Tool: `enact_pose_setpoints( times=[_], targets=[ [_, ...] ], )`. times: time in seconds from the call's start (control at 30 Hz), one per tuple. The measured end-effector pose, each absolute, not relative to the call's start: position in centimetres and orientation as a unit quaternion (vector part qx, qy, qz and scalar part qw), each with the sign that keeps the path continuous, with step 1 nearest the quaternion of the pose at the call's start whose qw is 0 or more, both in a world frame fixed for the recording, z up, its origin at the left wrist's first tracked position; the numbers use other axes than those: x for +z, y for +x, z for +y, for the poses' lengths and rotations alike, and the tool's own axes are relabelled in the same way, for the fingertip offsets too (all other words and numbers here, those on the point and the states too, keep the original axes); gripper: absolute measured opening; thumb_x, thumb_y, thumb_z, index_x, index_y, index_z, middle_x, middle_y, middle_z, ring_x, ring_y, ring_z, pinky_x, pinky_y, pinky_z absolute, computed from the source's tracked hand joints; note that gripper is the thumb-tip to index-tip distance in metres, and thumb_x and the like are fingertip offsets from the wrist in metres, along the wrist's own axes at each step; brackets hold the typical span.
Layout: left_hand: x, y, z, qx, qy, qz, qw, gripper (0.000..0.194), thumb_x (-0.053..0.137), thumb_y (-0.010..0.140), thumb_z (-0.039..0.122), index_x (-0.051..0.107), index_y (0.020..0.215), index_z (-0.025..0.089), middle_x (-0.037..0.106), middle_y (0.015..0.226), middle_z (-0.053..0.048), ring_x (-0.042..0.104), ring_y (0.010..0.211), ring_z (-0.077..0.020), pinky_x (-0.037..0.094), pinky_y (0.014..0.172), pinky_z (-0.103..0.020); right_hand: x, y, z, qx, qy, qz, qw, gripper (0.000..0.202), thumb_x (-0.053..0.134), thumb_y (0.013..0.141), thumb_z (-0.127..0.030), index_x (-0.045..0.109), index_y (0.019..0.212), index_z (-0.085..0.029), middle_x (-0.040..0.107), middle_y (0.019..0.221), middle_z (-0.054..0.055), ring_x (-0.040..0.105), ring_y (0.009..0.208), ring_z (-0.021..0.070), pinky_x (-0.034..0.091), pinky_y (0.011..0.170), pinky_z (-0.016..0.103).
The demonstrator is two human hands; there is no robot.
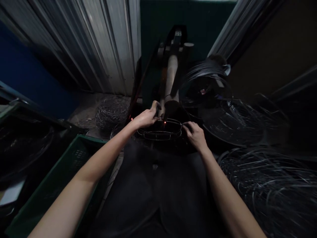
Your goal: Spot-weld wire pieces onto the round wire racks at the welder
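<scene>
In front of my lap a round wire frame (pixel 160 135), made of thin rings joined by short uprights, is held level under the arm of a spot welder (pixel 172 76). A small red glow shows on its far rim, close to the welder's tip. My left hand (pixel 150 115) is closed at the frame's far left rim, beside the tip, its fingertips partly hidden in shadow. On the right side my right hand (pixel 194 132) pinches the rim between thumb and fingers.
A green plastic crate (pixel 74 158) stands to my left, with a tangle of wire (pixel 112 114) on the floor beyond it. Coiled wire (pixel 208 71) sits right of the welder. Many loose wire rings (pixel 269 185) are heaped at my right.
</scene>
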State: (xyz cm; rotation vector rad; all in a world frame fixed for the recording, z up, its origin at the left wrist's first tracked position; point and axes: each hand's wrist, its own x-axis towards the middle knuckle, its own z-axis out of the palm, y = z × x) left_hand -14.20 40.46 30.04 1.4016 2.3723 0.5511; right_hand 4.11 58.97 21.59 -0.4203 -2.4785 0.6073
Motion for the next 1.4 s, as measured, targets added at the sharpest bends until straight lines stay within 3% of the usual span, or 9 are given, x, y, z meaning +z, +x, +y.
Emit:
enact_pose_setpoints(
  times=[0.13, 0.27, 0.37, 0.57, 0.83, 1.03, 1.2, 1.3, 1.4],
  targets=[
    [30.1, -14.6, 38.3, 0.212, 0.483, 0.833, 0.167, 0.055, 0.051, 0.084, 0.026, 0.028, 0.131, 0.009, 0.064, 0.085, -0.007, 0.062, 0.075, -0.0174, 0.045, 0.069, -0.026, 21.9, 3.7, 57.7, 0.193, -0.117, -0.936, 0.271, 0.024, 0.038, 0.093, -0.034, 0.056, 0.085, -0.02, 0.061, 0.081, 0.007, 0.054, 0.077, 0.0214, 0.044, 0.071, 0.034],
    [30.0, -13.6, 36.3, 0.22, 0.468, 0.856, 0.006, 0.032, 0.05, 0.087, 0.026, 0.047, 0.116, 0.013, 0.063, 0.099, -0.009, 0.057, 0.094, -0.0194, 0.044, 0.087, -0.033, 22.6, 2.8, 55.3, 0.148, -0.092, -0.943, 0.285, 0.023, 0.036, 0.093, -0.03, 0.055, 0.088, -0.019, 0.06, 0.08, 0.009, 0.051, 0.077, 0.023, 0.042, 0.07, 0.035],
    [29.9, -11.9, 36.9, 0.164, 0.512, 0.842, -0.052, 0.029, 0.054, 0.086, 0.03, 0.054, 0.111, 0.014, 0.063, 0.105, -0.01, 0.053, 0.1, -0.0225, 0.043, 0.09, -0.036, 22.9, 2.0, 54.0, 0.122, -0.074, -0.948, 0.286, 0.022, 0.037, 0.092, -0.027, 0.056, 0.087, -0.019, 0.058, 0.079, 0.009, 0.049, 0.077, 0.0233, 0.04, 0.069, 0.035],
    [28.8, -11.5, 39.4, 0.14, 0.565, 0.807, 0.104, 0.034, 0.059, 0.081, 0.019, 0.058, 0.114, 0.015, 0.067, 0.104, -0.009, 0.062, 0.098, -0.0211, 0.046, 0.085, -0.029, 22.0, 1.3, 52.9, 0.076, -0.045, -0.964, 0.251, 0.02, 0.038, 0.089, -0.018, 0.058, 0.087, -0.017, 0.058, 0.077, 0.009, 0.048, 0.076, 0.023, 0.037, 0.066, 0.033],
    [25.2, -8.8, 38.6, 0.197, 0.531, 0.735, 0.373, 0.044, 0.065, 0.077, 0.042, 0.062, 0.112, 0.015, 0.068, 0.11, -0.007, 0.063, 0.101, -0.02, 0.046, 0.085, -0.024, 22.7, 2.6, 52.4, 0.105, -0.042, -0.972, 0.207, 0.02, 0.04, 0.091, -0.019, 0.06, 0.087, -0.018, 0.059, 0.075, 0.008, 0.05, 0.073, 0.0218, 0.039, 0.068, 0.032],
    [19.4, -3.4, 37.3, 0.19, 0.503, 0.745, 0.394, 0.038, 0.064, 0.078, 0.027, 0.059, 0.113, 0.013, 0.068, 0.104, -0.01, 0.063, 0.099, -0.0235, 0.046, 0.086, -0.03, 21.9, 5.8, 54.8, 0.146, -0.083, -0.975, 0.146, 0.022, 0.043, 0.091, -0.022, 0.062, 0.1, -0.019, 0.065, 0.092, 0.009, 0.055, 0.083, 0.0219, 0.039, 0.074, 0.034],
    [18.8, -2.6, 36.8, 0.221, 0.5, 0.729, 0.412, 0.021, 0.06, 0.08, 0.018, 0.061, 0.1, 0.016, 0.069, 0.094, -0.003, 0.065, 0.089, -0.0171, 0.046, 0.081, -0.024, 17.8, 5.1, 54.2, 0.091, 0.004, -0.994, -0.06, 0.049, 0.043, 0.084, -0.01, 0.054, 0.127, -0.033, 0.052, 0.135, 0.003, 0.047, 0.113, 0.0281, 0.034, 0.082, 0.042],
    [19.1, -3.3, 35.9, 0.297, 0.438, 0.764, 0.37, 0.013, 0.059, 0.08, 0.025, 0.06, 0.091, 0.017, 0.068, 0.09, -0.001, 0.063, 0.085, -0.0154, 0.047, 0.078, -0.023, 16.9, 4.1, 53.3, 0.068, 0.073, -0.99, -0.099, 0.043, 0.047, 0.084, -0.013, 0.058, 0.122, -0.031, 0.051, 0.136, 0.002, 0.042, 0.12, 0.03, 0.03, 0.086, 0.045],
    [18.2, -3.6, 34.7, 0.35, 0.326, 0.831, 0.284, 0.021, 0.06, 0.079, 0.031, 0.056, 0.096, 0.018, 0.065, 0.098, -0.004, 0.061, 0.092, -0.0181, 0.046, 0.083, -0.029, 17.0, 3.8, 53.2, 0.029, 0.1, -0.99, -0.093, 0.035, 0.048, 0.083, -0.013, 0.064, 0.111, -0.027, 0.056, 0.13, 0.003, 0.043, 0.118, 0.0299, 0.029, 0.087, 0.045]
  ],
)
